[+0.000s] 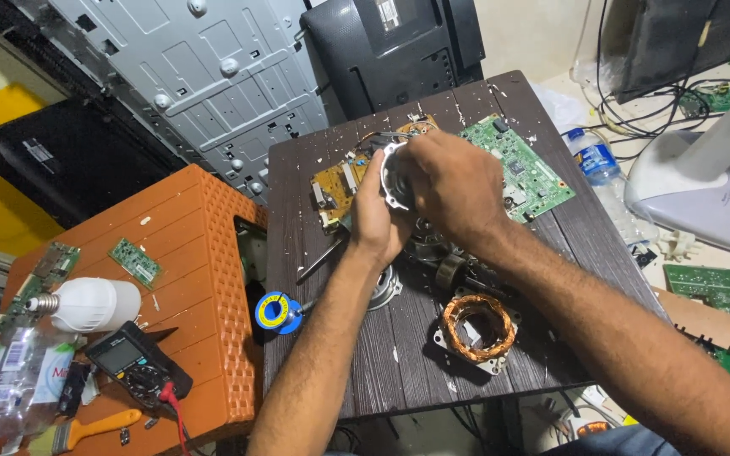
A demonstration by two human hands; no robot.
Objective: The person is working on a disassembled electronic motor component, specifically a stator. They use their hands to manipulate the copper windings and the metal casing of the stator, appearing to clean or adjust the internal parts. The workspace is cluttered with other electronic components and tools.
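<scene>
A: Surface? Room?
B: Dark slatted desk (365,371), paint-flecked; screen panels stacked behind.
A: Grips?
B: Left hand (375,221) and right hand (454,190) both closed around round metal motor housing (394,176), above desk centre.

green circuit board (517,165) | copper-orange motor winding (477,327) | orange woven-pattern stool (187,279)

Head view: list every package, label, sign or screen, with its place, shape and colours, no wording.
Multimeter screen: small grey rectangle on a black meter, orange stool, lower left.
Plastic packet: clear, crumpled, white label with red and blue print, far lower left.
Bottle label: blue band on a clear bottle, floor right of the table.
Black monitor back: white sticker, top centre.
</scene>
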